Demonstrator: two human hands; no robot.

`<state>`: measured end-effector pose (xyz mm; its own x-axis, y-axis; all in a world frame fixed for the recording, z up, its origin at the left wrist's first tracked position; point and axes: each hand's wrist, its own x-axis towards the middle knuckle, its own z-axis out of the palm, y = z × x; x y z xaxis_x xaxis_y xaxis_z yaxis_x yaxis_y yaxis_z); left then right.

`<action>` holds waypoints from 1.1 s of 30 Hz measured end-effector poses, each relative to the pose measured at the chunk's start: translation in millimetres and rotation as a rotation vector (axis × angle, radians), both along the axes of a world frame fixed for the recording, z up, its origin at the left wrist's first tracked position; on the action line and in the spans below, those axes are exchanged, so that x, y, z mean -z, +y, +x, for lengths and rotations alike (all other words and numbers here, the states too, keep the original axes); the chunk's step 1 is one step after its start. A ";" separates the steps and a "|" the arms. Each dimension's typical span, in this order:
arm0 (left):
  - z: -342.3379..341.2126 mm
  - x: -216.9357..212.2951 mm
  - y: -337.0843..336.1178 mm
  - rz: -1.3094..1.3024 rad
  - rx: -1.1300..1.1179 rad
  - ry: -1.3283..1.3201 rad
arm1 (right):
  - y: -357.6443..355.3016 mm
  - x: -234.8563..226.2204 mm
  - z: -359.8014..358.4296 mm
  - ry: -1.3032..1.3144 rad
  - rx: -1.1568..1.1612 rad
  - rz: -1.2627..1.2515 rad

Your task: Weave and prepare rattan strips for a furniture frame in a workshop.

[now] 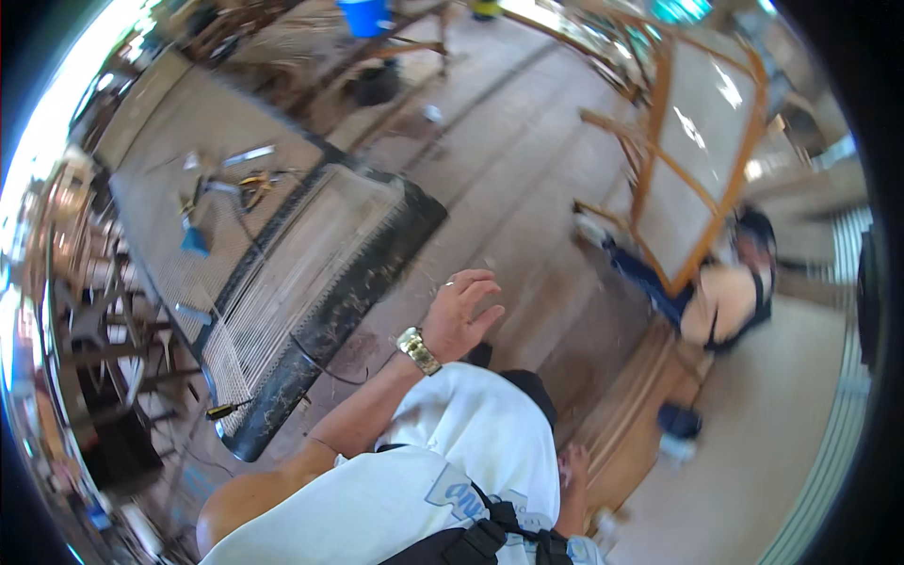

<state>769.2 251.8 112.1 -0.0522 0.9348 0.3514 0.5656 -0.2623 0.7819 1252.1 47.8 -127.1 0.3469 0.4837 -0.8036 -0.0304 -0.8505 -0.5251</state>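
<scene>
My left hand (460, 313), with a gold watch (417, 350) at its wrist, hangs in the air with fingers loosely bent and thumb apart, holding nothing. It is nearest the dark, scuffed edge of a large frame (330, 339) strung with thin pale strands. My right hand (573, 466) is low beside my body, next to a wooden ledge (612, 433). It is small and smeared, so its grip does not show. On the frame's woven part (226, 141) lie yellow-and-black pliers (254, 191) and a blue-ended tool (193, 238). A yellow-and-black handled tool (223, 411) sits at its near end.
A person (730, 297) sits at the right beside a wooden frame with pale panels (702, 132). A blue bucket (365, 16) stands at the back. Wooden furniture pieces (104, 330) crowd the left. A dark cable (325, 367) curls off the strung frame toward the floor (508, 122).
</scene>
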 end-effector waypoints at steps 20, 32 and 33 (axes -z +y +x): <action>-38.3 -2.2 224.1 -0.391 -0.654 -0.424 | 703.5 44.8 -133.3 -0.479 -1.612 0.332; -190.8 9.8 386.9 -0.153 -0.944 -0.621 | 948.3 17.6 -494.4 -0.440 -1.892 0.565; -220.6 17.5 401.8 -0.191 -0.950 -0.682 | 950.6 10.2 -519.6 -0.407 -1.912 0.624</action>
